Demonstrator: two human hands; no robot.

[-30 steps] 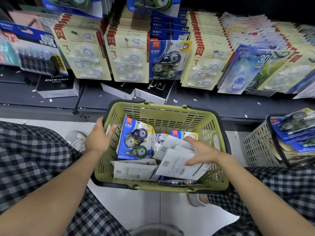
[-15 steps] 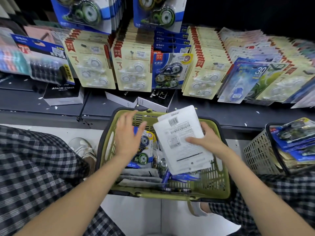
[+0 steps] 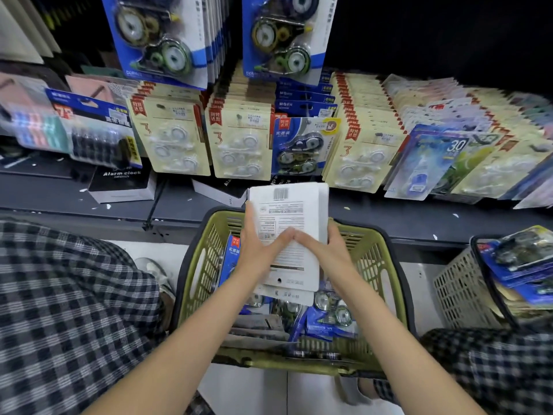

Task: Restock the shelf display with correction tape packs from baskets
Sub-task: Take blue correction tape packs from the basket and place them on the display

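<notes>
Crouching over the green basket (image 3: 197, 265), the person holds a small stack of correction tape packs (image 3: 287, 223) between both hands, white printed backs up, just above the basket's far rim. The left hand (image 3: 257, 259) grips the stack's left edge with its thumb laid across the back card, and the right hand (image 3: 326, 253) grips the right edge the same way, the two thumb tips meeting near the middle. Under the stack, more blue-fronted packs (image 3: 326, 322) lie loose and overlapping in the basket. A pale basket (image 3: 460, 295) to the right holds further blue packs.

These packs look light: thin stiff card with a clear plastic blister on the hidden face. Stacked, they will probably slide on each other, since the lower card (image 3: 284, 295) already sticks out below the top one. Squeezing both long edges, as now, seems the safest hold; pinching one corner would likely let the stack fan out.

Beyond the basket runs the dark shelf (image 3: 389, 211), where rows of cream packs lean back, and one row of matching blue packs (image 3: 302, 145) stands straight ahead, the likely destination.
</notes>
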